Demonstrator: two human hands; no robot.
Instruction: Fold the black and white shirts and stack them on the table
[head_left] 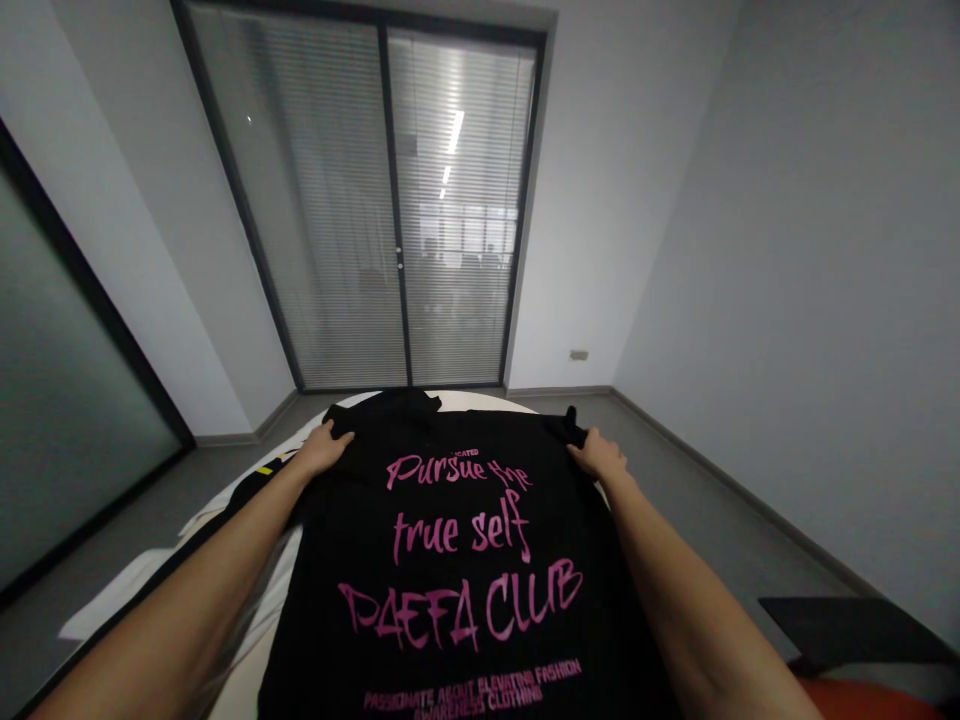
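Observation:
A black T-shirt [465,570] with pink lettering is spread out in front of me, its printed side up. My left hand [324,450] is closed on the cloth near its far left corner. At the far right corner, my right hand [598,455] pinches the fabric, and a small bunched bit of cloth sticks up beside the fingers. Both arms reach forward along the shirt's sides. The near edge of the shirt runs out of view at the bottom.
Under the shirt is a pale rounded table [487,401]. More dark clothing with yellow marks [271,466] and white cloth [124,590] lie on the left. A black chair part [855,628] and an orange-red surface [874,700] are at the lower right. Glass doors [397,250] stand beyond.

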